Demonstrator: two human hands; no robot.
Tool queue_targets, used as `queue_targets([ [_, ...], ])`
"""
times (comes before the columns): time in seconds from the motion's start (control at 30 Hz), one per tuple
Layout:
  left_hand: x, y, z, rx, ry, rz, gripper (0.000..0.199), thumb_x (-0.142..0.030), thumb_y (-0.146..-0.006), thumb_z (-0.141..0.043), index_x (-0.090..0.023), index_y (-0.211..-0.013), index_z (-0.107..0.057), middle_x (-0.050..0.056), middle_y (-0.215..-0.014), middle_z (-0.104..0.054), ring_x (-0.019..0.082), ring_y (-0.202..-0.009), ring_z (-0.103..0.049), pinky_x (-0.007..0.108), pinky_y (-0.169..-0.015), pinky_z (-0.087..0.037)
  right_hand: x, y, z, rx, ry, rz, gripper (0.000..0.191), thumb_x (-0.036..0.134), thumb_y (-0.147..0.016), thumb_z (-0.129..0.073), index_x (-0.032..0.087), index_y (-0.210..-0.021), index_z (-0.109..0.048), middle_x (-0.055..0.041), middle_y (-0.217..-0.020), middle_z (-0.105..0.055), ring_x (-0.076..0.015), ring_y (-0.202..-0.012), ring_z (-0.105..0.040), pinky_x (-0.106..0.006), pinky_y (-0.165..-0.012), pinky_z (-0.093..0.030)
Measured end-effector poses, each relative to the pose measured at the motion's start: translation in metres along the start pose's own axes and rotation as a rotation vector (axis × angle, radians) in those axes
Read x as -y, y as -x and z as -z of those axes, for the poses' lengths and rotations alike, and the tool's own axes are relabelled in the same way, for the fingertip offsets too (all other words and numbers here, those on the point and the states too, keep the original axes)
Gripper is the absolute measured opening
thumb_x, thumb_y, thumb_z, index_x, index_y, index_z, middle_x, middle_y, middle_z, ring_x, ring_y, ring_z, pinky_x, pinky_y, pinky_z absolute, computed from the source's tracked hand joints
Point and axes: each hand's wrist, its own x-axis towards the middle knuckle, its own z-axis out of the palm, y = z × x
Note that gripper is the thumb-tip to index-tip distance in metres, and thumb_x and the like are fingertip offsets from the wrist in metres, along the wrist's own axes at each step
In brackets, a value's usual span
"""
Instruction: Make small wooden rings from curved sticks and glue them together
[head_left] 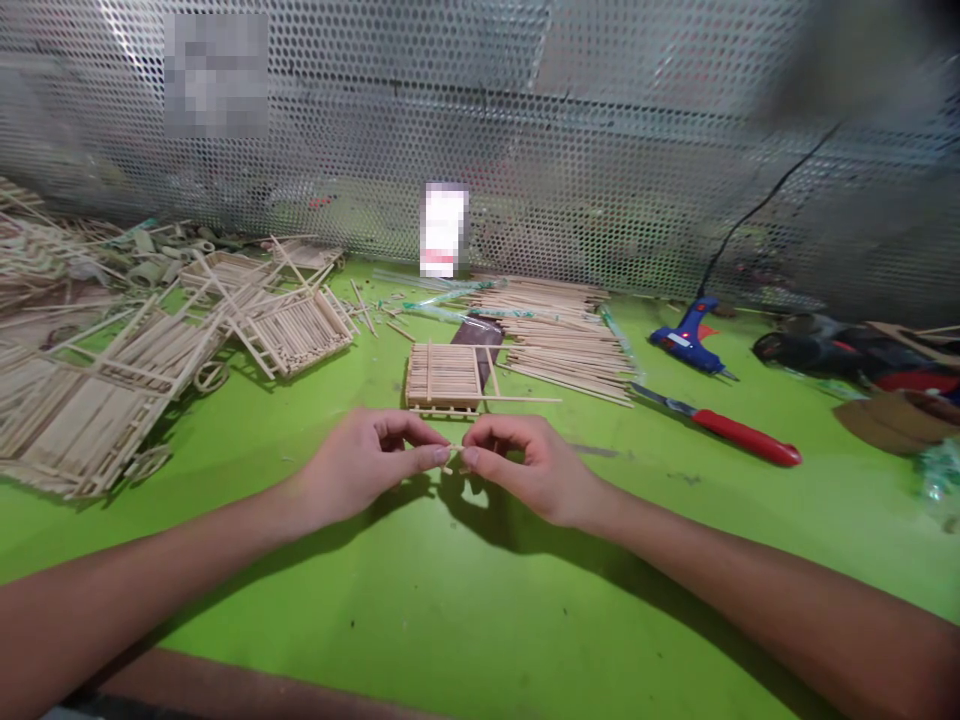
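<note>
My left hand (367, 460) and my right hand (529, 465) meet fingertip to fingertip above the green table, thumbs and forefingers pinched. Between them is a small pale wooden piece (456, 450), mostly covered by the fingers; its exact shape is hard to make out. Just beyond the hands stands a little cart body (442, 375) made of thin sticks, with two shafts reaching right. It rests partly against a dark flat block (487, 340). Behind it to the right lies a pile of loose wooden sticks (562, 330) on clear plastic wrapping.
Finished-looking stick carts (300, 330) with small wheels crowd the left side. To the right lie a red-handled knife (742, 437) and a blue glue gun (688, 338) with its cord running up. A tape roll (900, 420) sits far right. Perforated metal sheeting (487, 130) rises behind the table.
</note>
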Motion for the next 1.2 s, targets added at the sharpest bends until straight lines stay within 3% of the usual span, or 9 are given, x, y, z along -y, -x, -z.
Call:
queue_targets([
  [0.37, 0.002, -0.001, 0.000, 0.001, 0.044, 0.010, 0.040, -0.056, -0.076, -0.080, -0.018, -0.087, -0.077, 0.002, -0.069, -0.068, 0.011, -0.055, -0.052, 0.026, -0.050, -0.037, -0.002, -0.001, -0.002, -0.007, -0.045, -0.021, 0.030, 0.045, -0.094, -0.067, 0.016, -0.088, -0.071, -0.0002, -0.071, -0.063, -0.0101, -0.056, -0.050, -0.023, -0.048, -0.035],
  [0.53, 0.001, -0.001, 0.004, 0.006, 0.164, 0.051, 0.042, -0.056, -0.075, -0.082, -0.018, -0.092, -0.076, 0.002, -0.073, -0.068, 0.011, -0.054, -0.056, 0.026, -0.051, -0.042, -0.011, -0.001, 0.000, 0.002, -0.152, -0.005, 0.034, 0.051, -0.096, -0.065, 0.018, -0.097, -0.072, -0.0016, -0.077, -0.065, -0.0123, -0.063, -0.056, -0.026, -0.054, -0.042],
  [0.7, -0.002, -0.002, 0.005, -0.038, 0.217, 0.047, 0.042, -0.054, -0.070, -0.087, -0.018, -0.088, -0.075, 0.000, -0.074, -0.068, 0.010, -0.053, -0.056, 0.026, -0.052, -0.044, -0.013, 0.001, -0.002, 0.025, -0.168, -0.034, 0.034, 0.051, -0.092, -0.071, 0.019, -0.102, -0.074, -0.0022, -0.081, -0.067, -0.0115, -0.061, -0.054, -0.026, -0.052, -0.041],
  [0.9, 0.001, -0.004, 0.003, -0.004, 0.213, 0.021, 0.039, -0.050, -0.073, -0.085, -0.018, -0.093, -0.073, 0.001, -0.081, -0.069, 0.010, -0.061, -0.058, 0.026, -0.056, -0.047, -0.008, 0.001, -0.003, -0.036, -0.139, -0.034, 0.032, 0.049, -0.092, -0.072, 0.017, -0.097, -0.073, -0.0007, -0.077, -0.064, -0.0111, -0.062, -0.052, -0.025, -0.053, -0.039],
  [1.0, 0.000, -0.004, 0.003, 0.013, 0.204, 0.002, 0.041, -0.048, -0.073, -0.086, -0.019, -0.097, -0.071, 0.002, -0.086, -0.070, 0.012, -0.067, -0.060, 0.025, -0.056, -0.047, -0.006, 0.001, -0.001, -0.017, -0.106, -0.032, 0.035, 0.051, -0.093, -0.069, 0.016, -0.095, -0.072, -0.0007, -0.076, -0.064, -0.0114, -0.062, -0.052, -0.025, -0.053, -0.038],
  [1.2, 0.000, -0.002, 0.003, 0.033, 0.079, -0.025, 0.042, -0.048, -0.077, -0.081, -0.018, -0.106, -0.070, 0.004, -0.092, -0.072, 0.011, -0.062, -0.055, 0.027, -0.056, -0.044, 0.000, 0.000, -0.001, 0.039, -0.046, -0.036, 0.039, 0.054, -0.092, -0.069, 0.015, -0.090, -0.072, -0.0003, -0.072, -0.063, -0.0111, -0.059, -0.050, -0.024, -0.052, -0.037],
])
